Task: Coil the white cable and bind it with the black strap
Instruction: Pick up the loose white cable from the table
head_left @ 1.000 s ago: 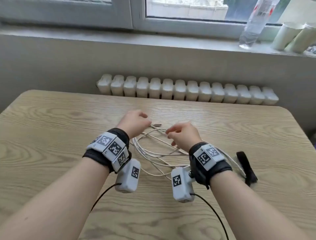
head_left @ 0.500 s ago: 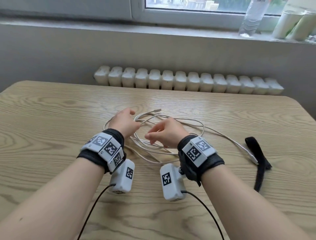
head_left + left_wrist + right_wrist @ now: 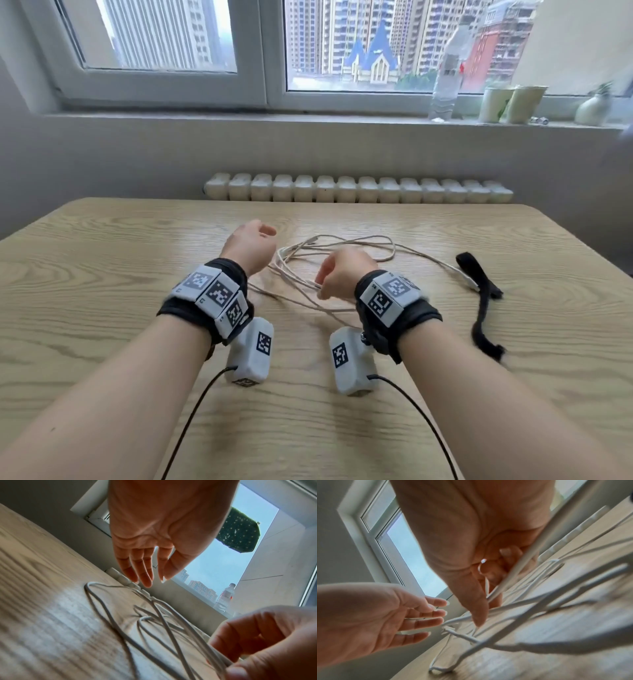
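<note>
White cable (image 3: 346, 253) lies in loose, tangled loops on the pale wood-grain table (image 3: 102, 274), thin and smooth, with one end trailing out to the right. Starting at the left of what I see, my left hand (image 3: 251, 245) hovers above the leftmost loops with palm down and fingers (image 3: 135, 566) straight and relaxed, touching nothing. Next over, my right hand (image 3: 342, 274) is curled around several strands of the cable, pinching them between thumb and fingers (image 3: 510, 553) and lifting them off the table; the wrist view there is blurred. Further right, the black strap (image 3: 479, 301), a soft fabric band, lies bent on the tabletop just beside the cable's trailing plug, apart from both hands. Behind the table runs a ribbed white radiator (image 3: 356, 188), and on the grey sill above it, toward the right, stand a clear plastic bottle (image 3: 447, 75), two paper cups (image 3: 510, 102) and a small rounded vase (image 3: 594, 108).
</note>
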The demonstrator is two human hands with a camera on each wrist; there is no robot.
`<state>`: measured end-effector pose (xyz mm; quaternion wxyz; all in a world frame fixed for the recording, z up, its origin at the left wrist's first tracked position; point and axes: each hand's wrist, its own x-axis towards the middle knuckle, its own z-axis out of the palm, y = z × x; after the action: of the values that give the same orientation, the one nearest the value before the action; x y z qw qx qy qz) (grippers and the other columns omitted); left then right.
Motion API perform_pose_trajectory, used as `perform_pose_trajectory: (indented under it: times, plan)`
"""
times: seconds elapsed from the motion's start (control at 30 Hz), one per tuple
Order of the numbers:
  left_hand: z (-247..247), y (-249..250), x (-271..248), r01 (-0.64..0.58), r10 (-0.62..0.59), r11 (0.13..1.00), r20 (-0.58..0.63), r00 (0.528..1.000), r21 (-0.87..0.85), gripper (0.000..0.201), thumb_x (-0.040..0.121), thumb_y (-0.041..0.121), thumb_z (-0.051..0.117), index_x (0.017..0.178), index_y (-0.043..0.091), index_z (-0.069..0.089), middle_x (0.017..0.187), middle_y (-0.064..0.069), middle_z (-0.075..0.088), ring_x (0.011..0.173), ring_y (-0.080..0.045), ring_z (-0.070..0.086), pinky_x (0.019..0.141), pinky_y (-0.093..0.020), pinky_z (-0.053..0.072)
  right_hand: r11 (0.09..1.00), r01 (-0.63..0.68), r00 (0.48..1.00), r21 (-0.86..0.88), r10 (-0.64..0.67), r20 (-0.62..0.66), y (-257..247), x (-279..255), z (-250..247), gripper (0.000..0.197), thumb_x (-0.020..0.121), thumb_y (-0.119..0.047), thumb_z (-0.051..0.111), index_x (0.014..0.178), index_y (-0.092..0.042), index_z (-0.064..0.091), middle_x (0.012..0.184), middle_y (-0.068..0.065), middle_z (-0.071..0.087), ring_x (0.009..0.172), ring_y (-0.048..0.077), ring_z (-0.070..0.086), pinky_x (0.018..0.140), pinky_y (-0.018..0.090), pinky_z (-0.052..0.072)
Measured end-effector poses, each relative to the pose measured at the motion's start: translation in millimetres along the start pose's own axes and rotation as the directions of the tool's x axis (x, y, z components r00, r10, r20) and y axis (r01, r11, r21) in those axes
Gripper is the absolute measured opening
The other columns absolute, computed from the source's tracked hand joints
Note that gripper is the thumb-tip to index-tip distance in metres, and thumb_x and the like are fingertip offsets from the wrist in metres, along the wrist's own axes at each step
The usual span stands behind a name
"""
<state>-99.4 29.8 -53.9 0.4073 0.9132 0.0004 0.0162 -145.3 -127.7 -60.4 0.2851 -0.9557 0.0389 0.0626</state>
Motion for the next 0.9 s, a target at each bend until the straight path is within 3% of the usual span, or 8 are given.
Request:
perform_pose_trajectory:
  times: [0.17,0.3,0.43,0.57,0.7,0.77,0.83,0.9]
  plan:
    - [-15,13,-27,-0.065,0.065,0.997,-0.018,0.998,-0.037,0.037,0.087,0.003,0.042,0.117,0.016,0.058,0.123,-0.007,0.057,0.112,-0.022,0.052,0.098,-0.038,0.043,0.992,0.017,0.975,0.128,0.012,-0.224,-6,-32,-21,0.015,0.076,-0.016,0.074,0.068,-0.027,0.069,0.089,-0.004,0.073,0.085,0.013,0.066,0.079,0.03,0.056]
    - [-21,19,-39,-0.111,0.111,0.993,-0.005,0.994,-0.043,0.035,0.09,0.009,0.045,0.123,0.017,0.055,0.127,-0.006,0.056,0.114,-0.022,0.052,0.096,-0.034,0.041,0.954,0.107,0.919,0.279,0.012,-0.394,-15,-47,-37,0.019,0.076,-0.02,0.071,0.061,-0.029,0.065,0.081,-0.007,0.073,0.076,0.015,0.07,0.08,0.035,0.058]
    - [-21,20,-44,-0.148,0.15,0.989,0.068,0.986,-0.026,0.036,0.09,0.013,0.049,0.124,0.02,0.056,0.129,-0.008,0.056,0.111,-0.021,0.053,0.094,-0.032,0.041,0.835,0.255,0.89,0.487,-0.006,-0.456,-26,-60,-52,0.016,0.081,-0.014,0.07,0.071,-0.024,0.064,0.07,-0.005,0.07,0.054,0.012,0.065,0.069,0.034,0.058]
    - [-21,12,-45,-0.124,0.126,0.992,0.102,0.987,-0.03,0.044,0.084,0.008,0.05,0.126,0.023,0.055,0.134,-0.006,0.053,0.118,-0.022,0.05,0.1,-0.037,0.041,0.691,0.354,0.858,0.63,0.029,-0.513,-31,-68,-64,0.012,0.086,-0.01,0.066,0.076,-0.017,0.063,0.069,0.0,0.068,0.049,0.012,0.059,0.055,0.028,0.049]
    - [-23,9,-42,-0.11,0.119,0.99,0.109,0.987,-0.087,0.053,0.083,0.014,0.06,0.134,0.022,0.046,0.136,-0.005,0.05,0.118,-0.021,0.05,0.101,-0.04,0.042,0.495,0.442,0.86,0.748,0.005,-0.511,-37,-73,-80,0.011,0.087,-0.004,0.064,0.079,-0.012,0.063,0.072,0.005,0.068,0.048,0.01,0.058,0.052,0.023,0.05]
    - [-22,11,-40,-0.122,0.131,0.989,0.106,0.986,-0.086,0.055,0.083,0.017,0.063,0.135,0.021,0.045,0.136,-0.006,0.05,0.119,-0.022,0.05,0.102,-0.039,0.042,0.447,0.471,0.852,0.761,-0.008,-0.523,-42,-75,-90,0.012,0.087,-0.003,0.064,0.08,-0.012,0.063,0.073,0.005,0.068,0.044,0.007,0.058,0.05,0.019,0.051]
    - [-19,12,-37,-0.122,0.127,0.991,0.1,0.987,-0.059,0.053,0.085,0.016,0.061,0.135,0.021,0.045,0.137,-0.007,0.049,0.119,-0.022,0.05,0.1,-0.037,0.042,0.476,0.476,0.846,0.739,-0.018,-0.533,-44,-76,-96,0.011,0.088,-0.004,0.063,0.08,-0.012,0.063,0.073,0.003,0.069,0.042,0.006,0.057,0.048,0.018,0.05]
    - [-14,11,-34,-0.108,0.11,0.994,0.106,0.988,-0.023,0.047,0.086,0.015,0.057,0.132,0.021,0.048,0.136,-0.007,0.05,0.116,-0.021,0.05,0.098,-0.036,0.042,0.586,0.431,0.846,0.687,0.003,-0.533,-41,-75,-96,0.007,0.088,-0.007,0.064,0.083,-0.012,0.064,0.072,0.002,0.07,0.042,0.006,0.056,0.045,0.02,0.047]
